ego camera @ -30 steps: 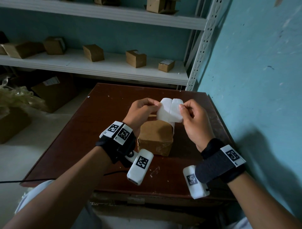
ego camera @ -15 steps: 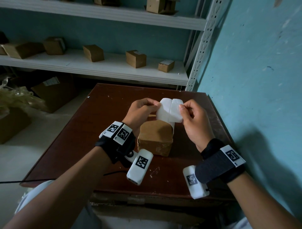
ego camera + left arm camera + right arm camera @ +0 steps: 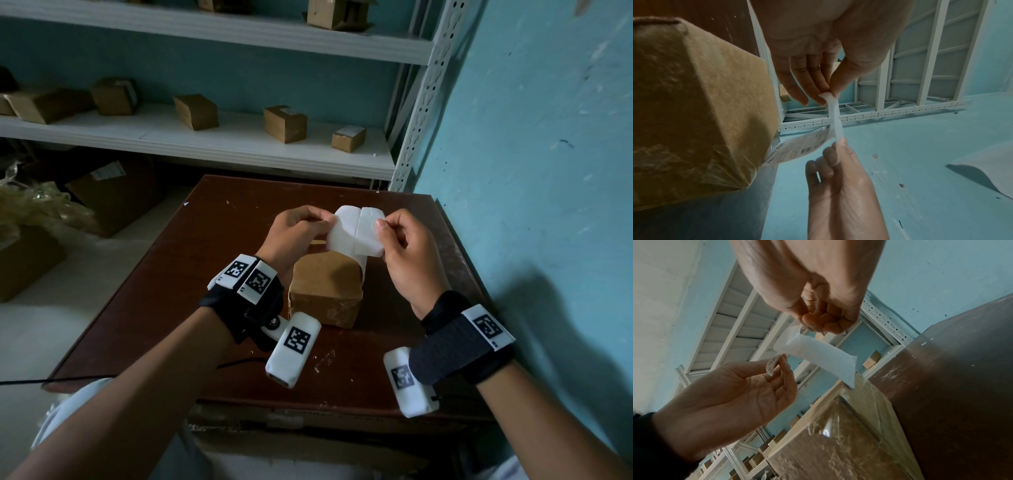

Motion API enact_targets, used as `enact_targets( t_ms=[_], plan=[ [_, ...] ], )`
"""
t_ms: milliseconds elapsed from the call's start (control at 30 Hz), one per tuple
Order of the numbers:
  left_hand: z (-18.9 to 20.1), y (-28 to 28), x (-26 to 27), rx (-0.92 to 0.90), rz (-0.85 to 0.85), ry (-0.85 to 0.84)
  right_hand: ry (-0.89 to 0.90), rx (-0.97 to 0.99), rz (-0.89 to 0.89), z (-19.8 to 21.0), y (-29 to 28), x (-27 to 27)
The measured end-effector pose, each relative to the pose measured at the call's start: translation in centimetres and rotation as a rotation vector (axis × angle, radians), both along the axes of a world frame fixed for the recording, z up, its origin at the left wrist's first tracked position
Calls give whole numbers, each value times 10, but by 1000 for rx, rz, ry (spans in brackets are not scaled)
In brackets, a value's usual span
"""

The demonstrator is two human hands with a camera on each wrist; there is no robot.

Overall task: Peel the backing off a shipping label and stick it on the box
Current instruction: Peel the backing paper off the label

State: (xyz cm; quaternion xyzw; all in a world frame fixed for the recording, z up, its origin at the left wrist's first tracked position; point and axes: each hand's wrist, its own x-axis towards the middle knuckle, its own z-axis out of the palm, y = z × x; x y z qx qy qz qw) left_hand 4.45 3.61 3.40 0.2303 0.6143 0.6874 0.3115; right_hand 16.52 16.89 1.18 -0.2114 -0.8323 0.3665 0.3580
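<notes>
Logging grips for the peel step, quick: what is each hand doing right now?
Left hand: closed, pinching one edge of the white label above the box.
Right hand: closed, pinching the label's opposite edge.

Print on the label (image 3: 797, 148) is too small to read.

Both hands, left hand (image 3: 294, 229) and right hand (image 3: 407, 253), pinch a white label (image 3: 354, 231) above a brown box (image 3: 325, 287) at frame centre.

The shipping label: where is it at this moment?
In the head view, the shipping label is held in the air just above the far end of the box, pinched between the left hand and right hand.
</notes>
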Motion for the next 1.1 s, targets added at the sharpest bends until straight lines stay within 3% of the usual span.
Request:
enact_targets(
  t_ms=[1100],
  plan=[
    [0, -1, -2, -9, -1, 16, 4, 2, -2, 3, -2, 1]
  ],
)
